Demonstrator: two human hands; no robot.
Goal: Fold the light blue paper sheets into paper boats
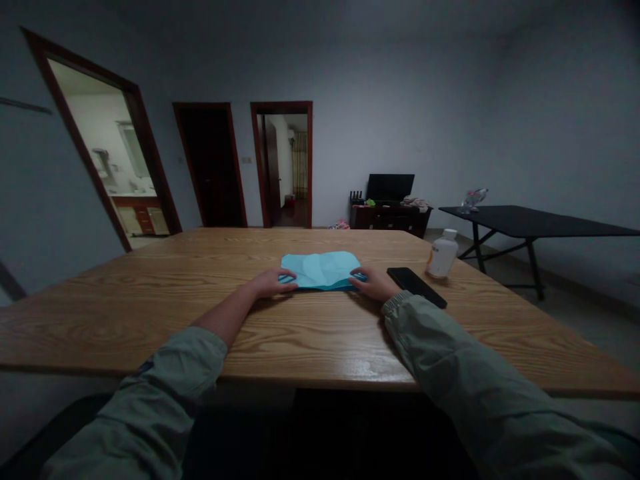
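A light blue folded sheet (320,269) with creases lies on the wooden table in front of me. I cannot tell whether it is paper or cloth. My left hand (273,283) pinches its left near corner, thumb and fingers on the edge. At the opposite near corner, my right hand (373,283) grips the sheet the same way. The near edge shows layers, slightly raised, with a darker blue strip beneath. Just right of my right hand rests a black phone (417,285).
A white bottle with a white cap (443,253) stands on the wooden table (150,300) beyond the phone. Farther off are a black folding table (540,221) at the right and a low dark cabinet (387,219) with a screen (390,187). Doorways line the left side.
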